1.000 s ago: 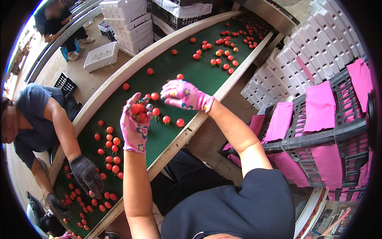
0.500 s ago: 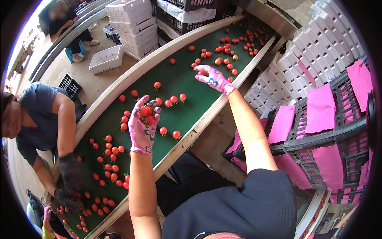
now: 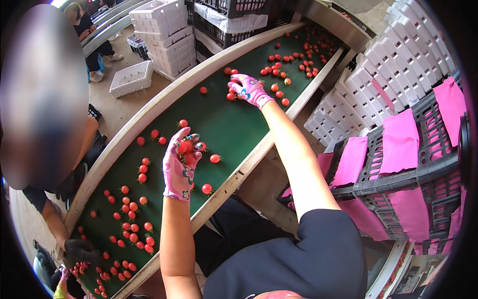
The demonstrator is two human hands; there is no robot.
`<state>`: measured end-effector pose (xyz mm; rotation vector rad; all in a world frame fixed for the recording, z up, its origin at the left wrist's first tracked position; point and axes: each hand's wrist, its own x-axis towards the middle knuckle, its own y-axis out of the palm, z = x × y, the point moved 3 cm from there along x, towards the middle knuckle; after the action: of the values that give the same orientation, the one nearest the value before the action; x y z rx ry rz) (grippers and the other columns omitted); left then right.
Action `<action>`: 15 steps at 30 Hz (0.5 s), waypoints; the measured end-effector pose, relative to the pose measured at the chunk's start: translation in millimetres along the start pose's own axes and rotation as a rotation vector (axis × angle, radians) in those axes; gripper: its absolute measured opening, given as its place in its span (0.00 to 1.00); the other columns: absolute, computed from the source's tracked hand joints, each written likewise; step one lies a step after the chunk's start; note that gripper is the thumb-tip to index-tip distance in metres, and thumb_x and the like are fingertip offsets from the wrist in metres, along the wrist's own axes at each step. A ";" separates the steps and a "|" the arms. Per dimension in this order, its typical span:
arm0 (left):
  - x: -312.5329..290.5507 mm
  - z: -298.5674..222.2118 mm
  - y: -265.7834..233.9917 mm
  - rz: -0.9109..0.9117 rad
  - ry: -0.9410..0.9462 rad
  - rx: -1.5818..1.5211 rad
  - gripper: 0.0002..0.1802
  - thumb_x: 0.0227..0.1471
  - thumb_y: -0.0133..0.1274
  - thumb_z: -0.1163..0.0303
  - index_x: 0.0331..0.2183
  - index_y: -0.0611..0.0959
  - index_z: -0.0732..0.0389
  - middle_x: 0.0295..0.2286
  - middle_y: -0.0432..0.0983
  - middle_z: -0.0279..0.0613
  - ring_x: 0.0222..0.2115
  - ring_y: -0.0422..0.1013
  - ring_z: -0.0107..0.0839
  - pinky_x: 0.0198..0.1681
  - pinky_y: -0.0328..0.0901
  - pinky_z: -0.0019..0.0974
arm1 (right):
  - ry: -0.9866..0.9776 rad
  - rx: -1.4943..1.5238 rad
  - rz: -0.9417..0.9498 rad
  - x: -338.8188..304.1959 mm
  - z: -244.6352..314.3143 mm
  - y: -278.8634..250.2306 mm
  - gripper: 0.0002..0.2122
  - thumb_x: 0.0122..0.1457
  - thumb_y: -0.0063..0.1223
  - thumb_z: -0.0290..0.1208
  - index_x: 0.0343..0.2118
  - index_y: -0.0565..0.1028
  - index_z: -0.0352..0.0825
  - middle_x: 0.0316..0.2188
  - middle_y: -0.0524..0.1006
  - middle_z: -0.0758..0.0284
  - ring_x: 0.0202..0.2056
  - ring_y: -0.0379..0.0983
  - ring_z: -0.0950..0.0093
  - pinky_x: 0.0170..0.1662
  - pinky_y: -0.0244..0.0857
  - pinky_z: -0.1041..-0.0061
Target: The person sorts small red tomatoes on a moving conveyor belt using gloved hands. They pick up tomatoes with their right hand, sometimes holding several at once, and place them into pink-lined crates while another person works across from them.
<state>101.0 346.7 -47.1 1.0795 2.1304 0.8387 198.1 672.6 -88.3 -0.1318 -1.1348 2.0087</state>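
My left hand (image 3: 180, 164), in a pink flowered glove, is cupped around several red cherry tomatoes (image 3: 185, 146) above the green conveyor belt (image 3: 239, 134). My right hand (image 3: 250, 90), gloved alike, reaches over the belt's far part. Its fingers are stretched out beside a cherry tomato (image 3: 230, 96) at their tips; its palm side is hidden. Loose tomatoes (image 3: 206, 189) lie near my left wrist, and a denser cluster (image 3: 308, 60) lies farther up the belt.
A pale rail (image 3: 142, 107) edges the belt. Across it, a blurred person reaches in with a dark-gloved hand (image 3: 82, 250). White crates (image 3: 169, 45) are stacked beyond. On my right stand white crates (image 3: 368, 74) and black crates (image 3: 393, 184) with pink sheets.
Tomatoes on the belt have shifted toward the lower left. My right hand has moved left across the belt; my left still holds its tomatoes. The person opposite has leaned in closer.
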 end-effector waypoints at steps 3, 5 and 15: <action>-2.4 -2.5 -8.0 -0.053 -0.013 0.020 0.19 0.58 0.49 0.65 0.49 0.76 0.64 0.36 0.74 0.44 0.30 0.73 0.33 0.30 0.68 0.30 | -0.191 0.286 0.190 -43.9 63.4 2.6 0.16 0.58 0.58 0.38 0.45 0.78 0.34 0.45 0.79 0.61 0.47 0.75 0.64 0.53 0.66 0.68; -3.6 -1.8 -10.0 -0.055 -0.032 0.059 0.19 0.58 0.50 0.67 0.49 0.75 0.63 0.36 0.75 0.42 0.31 0.73 0.31 0.30 0.67 0.29 | -0.408 0.016 0.120 -71.2 84.0 -2.4 0.14 0.57 0.59 0.38 0.42 0.79 0.34 0.42 0.80 0.62 0.46 0.75 0.63 0.53 0.66 0.66; -91.7 -35.3 73.3 0.320 0.581 0.694 0.27 0.44 0.56 0.79 0.51 0.78 0.65 0.39 0.76 0.42 0.30 0.70 0.26 0.37 0.66 0.27 | -0.302 -0.213 -0.054 -111.6 81.1 0.5 0.13 0.57 0.58 0.42 0.36 0.81 0.38 0.36 0.81 0.63 0.39 0.77 0.62 0.45 0.70 0.65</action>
<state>153.7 294.5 50.5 1.7191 2.9041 0.5961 236.3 541.1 -71.9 0.0976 -1.5260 1.8980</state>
